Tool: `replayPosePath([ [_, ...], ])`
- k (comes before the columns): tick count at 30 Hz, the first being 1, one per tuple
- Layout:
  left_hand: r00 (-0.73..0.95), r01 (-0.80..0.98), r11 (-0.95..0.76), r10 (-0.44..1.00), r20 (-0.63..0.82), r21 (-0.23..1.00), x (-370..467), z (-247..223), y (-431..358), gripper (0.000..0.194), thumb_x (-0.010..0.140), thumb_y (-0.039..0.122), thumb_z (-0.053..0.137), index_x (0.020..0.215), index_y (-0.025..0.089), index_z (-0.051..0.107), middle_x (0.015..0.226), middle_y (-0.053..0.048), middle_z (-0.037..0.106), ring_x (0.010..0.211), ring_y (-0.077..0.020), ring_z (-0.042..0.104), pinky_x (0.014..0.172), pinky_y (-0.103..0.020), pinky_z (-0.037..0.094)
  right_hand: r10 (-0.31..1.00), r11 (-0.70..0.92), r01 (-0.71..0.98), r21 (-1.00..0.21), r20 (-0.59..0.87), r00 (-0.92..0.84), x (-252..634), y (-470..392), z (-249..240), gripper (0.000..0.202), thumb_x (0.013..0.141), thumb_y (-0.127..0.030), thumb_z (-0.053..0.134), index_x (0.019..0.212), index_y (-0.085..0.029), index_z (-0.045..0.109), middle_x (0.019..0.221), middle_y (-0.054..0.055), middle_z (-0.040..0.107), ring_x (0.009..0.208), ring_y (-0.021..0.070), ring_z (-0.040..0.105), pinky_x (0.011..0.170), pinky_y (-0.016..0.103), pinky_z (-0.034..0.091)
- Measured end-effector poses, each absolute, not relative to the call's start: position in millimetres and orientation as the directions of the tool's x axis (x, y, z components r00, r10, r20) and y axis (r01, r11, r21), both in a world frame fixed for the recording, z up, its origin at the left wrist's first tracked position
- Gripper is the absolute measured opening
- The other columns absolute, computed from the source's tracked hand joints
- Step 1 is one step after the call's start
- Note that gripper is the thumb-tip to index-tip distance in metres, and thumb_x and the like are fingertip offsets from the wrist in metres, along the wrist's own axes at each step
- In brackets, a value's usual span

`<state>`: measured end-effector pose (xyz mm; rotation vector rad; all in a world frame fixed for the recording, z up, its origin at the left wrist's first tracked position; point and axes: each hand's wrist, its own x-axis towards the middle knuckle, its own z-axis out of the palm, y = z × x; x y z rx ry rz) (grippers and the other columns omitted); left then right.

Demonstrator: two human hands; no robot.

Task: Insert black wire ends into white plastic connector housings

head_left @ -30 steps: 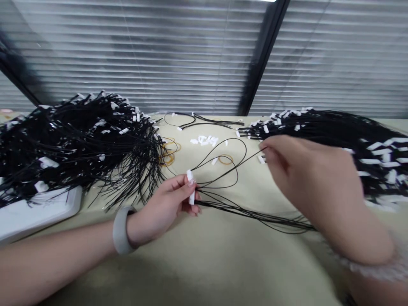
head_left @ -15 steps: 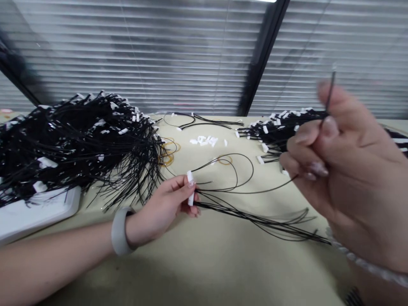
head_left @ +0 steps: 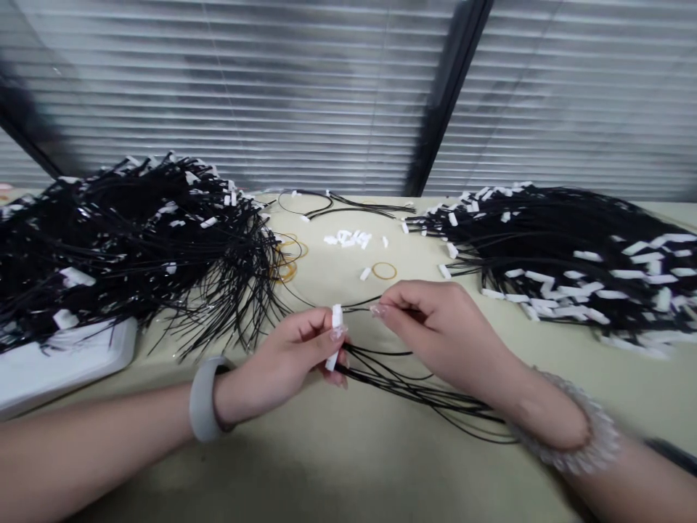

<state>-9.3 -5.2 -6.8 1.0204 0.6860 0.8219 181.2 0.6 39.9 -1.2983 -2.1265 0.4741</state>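
Note:
My left hand (head_left: pixel 297 345) pinches a long white connector housing (head_left: pixel 337 317) upright between thumb and fingers. Several black wires (head_left: pixel 414 388) run out of its right side and trail off below my other forearm. Just to the right, my right hand (head_left: pixel 435 327) is closed, thumb against fingers, on a black wire (head_left: pixel 360 306) near the upper part of the housing. Its fingers partly hide the wire, and I cannot tell whether the wire's tip is inside the housing.
At the left, a big heap of black wires (head_left: pixel 136 240) with white connectors overhangs a white tray (head_left: pixel 117 349). Another wire bundle (head_left: pixel 560 247) lies right. Small white connectors (head_left: pixel 348 238), a loose white connector (head_left: pixel 365 274) and a yellow rubber band (head_left: pixel 384 270) lie between. Window blinds (head_left: pixel 305 94) stand behind.
My right hand has come down and left from high on the right, bringing a wire to the connector housing. My left hand has shifted slightly right and down, still gripping the housing.

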Motion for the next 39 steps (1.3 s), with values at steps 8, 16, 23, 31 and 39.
replayPosePath([
  [8, 0.543, -0.245, 0.286, 0.832, -0.113, 0.926, -10, -8, -5, 0.018, 0.079, 0.03, 0.06, 0.074, 0.013, 0.056, 0.064, 0.001, 0.056, 0.057, -0.0076, 0.053, 0.057, -0.023, 0.051, 0.898, 0.439, 0.67, -0.598, 0.281, -0.337, 178, 1, 39, 0.025, 0.082, -0.027, 0.049, 0.06, -0.017, 0.051, 0.049, -0.006, 0.04, 0.047, 0.0041, 0.031, 0.043, 0.017, 0.028],
  [16, 0.542, -0.234, 0.296, 0.83, -0.128, 0.926, -10, -6, -6, 0.019, 0.079, 0.031, 0.061, 0.074, 0.013, 0.056, 0.063, 0.001, 0.055, 0.056, -0.0068, 0.051, 0.057, -0.022, 0.05, 0.837, 0.547, 0.649, -0.529, 0.369, -0.404, 179, 0, 36, 0.016, 0.082, -0.02, 0.051, 0.067, -0.017, 0.056, 0.056, -0.005, 0.052, 0.049, 0.005, 0.039, 0.049, 0.019, 0.031],
  [23, 0.556, -0.17, 0.298, 0.816, -0.159, 0.939, -9, -3, -7, 0.02, 0.078, 0.032, 0.061, 0.072, 0.013, 0.056, 0.06, 0.001, 0.056, 0.056, -0.0085, 0.052, 0.056, -0.023, 0.049, 0.734, 0.676, 0.607, -0.417, 0.447, -0.511, 177, -1, 33, 0.014, 0.083, -0.013, 0.047, 0.076, -0.016, 0.059, 0.07, -0.001, 0.06, 0.065, 0.0083, 0.05, 0.062, 0.021, 0.036],
  [31, 0.55, -0.167, 0.281, 0.822, -0.147, 0.945, -9, -7, -6, 0.02, 0.08, 0.032, 0.059, 0.072, 0.014, 0.054, 0.063, 0.002, 0.054, 0.058, -0.008, 0.051, 0.057, -0.023, 0.05, 0.733, 0.671, 0.638, -0.379, 0.471, -0.491, 172, 2, 28, 0.016, 0.084, -0.013, 0.046, 0.075, -0.015, 0.059, 0.07, 0.0, 0.059, 0.066, 0.0093, 0.051, 0.062, 0.022, 0.037],
  [39, 0.447, -0.218, 0.243, 0.886, -0.124, 0.945, -7, -5, -5, 0.02, 0.079, 0.032, 0.059, 0.072, 0.014, 0.053, 0.064, 0.002, 0.053, 0.055, -0.0081, 0.052, 0.054, -0.023, 0.047, 0.601, 0.734, 0.645, -0.213, 0.647, -0.47, 185, -6, 50, 0.009, 0.079, -0.016, 0.052, 0.073, -0.017, 0.059, 0.072, 0.004, 0.055, 0.07, 0.0129, 0.05, 0.065, 0.026, 0.04],
])
